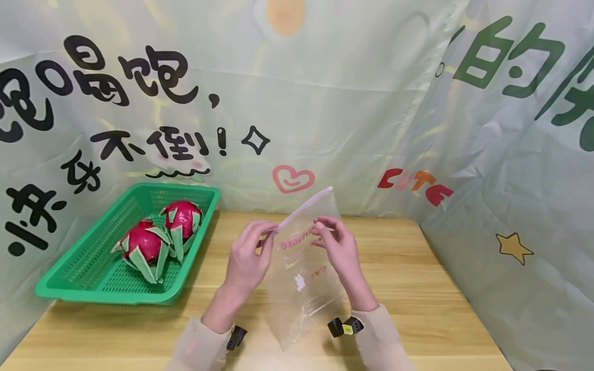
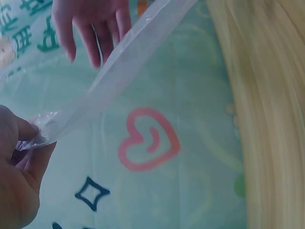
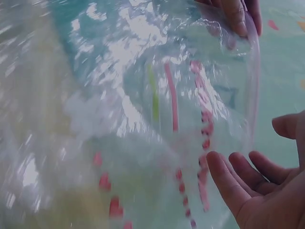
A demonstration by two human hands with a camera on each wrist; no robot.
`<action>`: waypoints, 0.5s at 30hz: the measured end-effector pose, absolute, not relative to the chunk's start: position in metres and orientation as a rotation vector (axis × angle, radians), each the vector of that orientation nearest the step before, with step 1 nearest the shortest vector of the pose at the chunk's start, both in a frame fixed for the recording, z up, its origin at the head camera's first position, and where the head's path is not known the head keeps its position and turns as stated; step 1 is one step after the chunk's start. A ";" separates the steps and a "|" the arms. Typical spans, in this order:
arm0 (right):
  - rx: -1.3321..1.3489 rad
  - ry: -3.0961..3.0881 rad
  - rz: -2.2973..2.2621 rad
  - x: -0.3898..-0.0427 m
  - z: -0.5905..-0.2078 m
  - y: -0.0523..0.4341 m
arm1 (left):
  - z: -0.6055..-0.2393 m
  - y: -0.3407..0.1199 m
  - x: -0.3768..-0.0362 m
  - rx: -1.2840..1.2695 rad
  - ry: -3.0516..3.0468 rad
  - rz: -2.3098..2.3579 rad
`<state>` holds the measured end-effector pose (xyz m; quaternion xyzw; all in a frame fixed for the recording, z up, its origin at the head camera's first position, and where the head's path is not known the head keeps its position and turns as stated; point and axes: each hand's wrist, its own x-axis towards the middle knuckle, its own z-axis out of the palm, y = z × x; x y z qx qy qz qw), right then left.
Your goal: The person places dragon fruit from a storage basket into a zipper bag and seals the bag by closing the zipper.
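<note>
A clear plastic zip bag [image 1: 290, 293] with a lilac zip strip [image 1: 308, 202] and pink printing hangs tilted above the table, flat with nothing inside. My left hand [image 1: 246, 255] pinches it at the left end of the zip strip, between thumb and fingers. By the other side of the bag is my right hand [image 1: 342, 252], fingers loosely bent and apart. The right wrist view has these right fingers [image 3: 219, 176] spread beside the printing, thumb held away, gripping nothing. Seen from the left wrist, the strip runs from the left hand [image 2: 21, 176] up past the right hand [image 2: 95, 21].
To the left stands a green plastic basket [image 1: 106, 297] holding two dragon fruits, one nearer [image 1: 145, 243] and one behind [image 1: 182, 216]. Beneath the hands is a wooden table [image 1: 399, 288]. Printed cloth [image 1: 362, 129] hangs behind the table and along its right side.
</note>
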<state>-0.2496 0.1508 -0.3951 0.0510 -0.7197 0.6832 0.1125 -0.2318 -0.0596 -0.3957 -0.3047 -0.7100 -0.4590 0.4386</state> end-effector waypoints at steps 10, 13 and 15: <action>0.081 -1.934 2.234 -0.253 -0.394 0.139 | -0.407 -0.041 -0.227 -0.938 -1.776 -1.136; 0.065 -1.917 2.269 -0.252 -0.395 0.137 | -0.410 -0.037 -0.228 -0.964 -1.783 -1.076; 0.050 -1.915 2.279 -0.253 -0.395 0.134 | -0.412 -0.035 -0.228 -0.982 -1.790 -1.037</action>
